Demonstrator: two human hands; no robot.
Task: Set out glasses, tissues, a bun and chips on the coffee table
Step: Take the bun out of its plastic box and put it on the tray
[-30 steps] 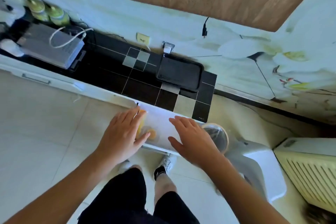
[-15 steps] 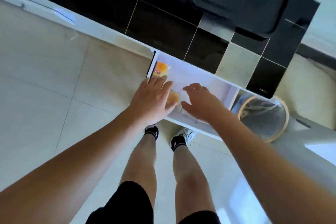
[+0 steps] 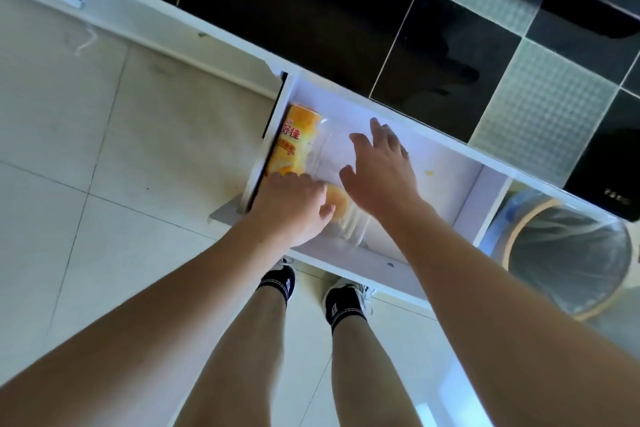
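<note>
A white drawer (image 3: 367, 265) stands pulled out under the black tiled counter. Inside at its left end lies a yellow chips pack (image 3: 293, 140) with red lettering. Beside it lies a bun (image 3: 338, 205) in a clear plastic wrapper. My left hand (image 3: 289, 210) reaches into the drawer's near left corner, with its fingers curled over the bun's left end. My right hand (image 3: 379, 170) hovers just right of it above the clear wrapper, fingers spread and holding nothing. No glasses or tissues are in view.
A round bin (image 3: 568, 253) with a clear liner stands on the floor to the right of the drawer. The black and patterned tiled counter (image 3: 433, 45) runs along the top. My legs and feet stand on pale floor tiles under the drawer's front.
The view has come closer to the drawer. My left hand slid toward the near corner onto the bun, uncovering the chips pack. My right hand lifted and spread further into the drawer.
</note>
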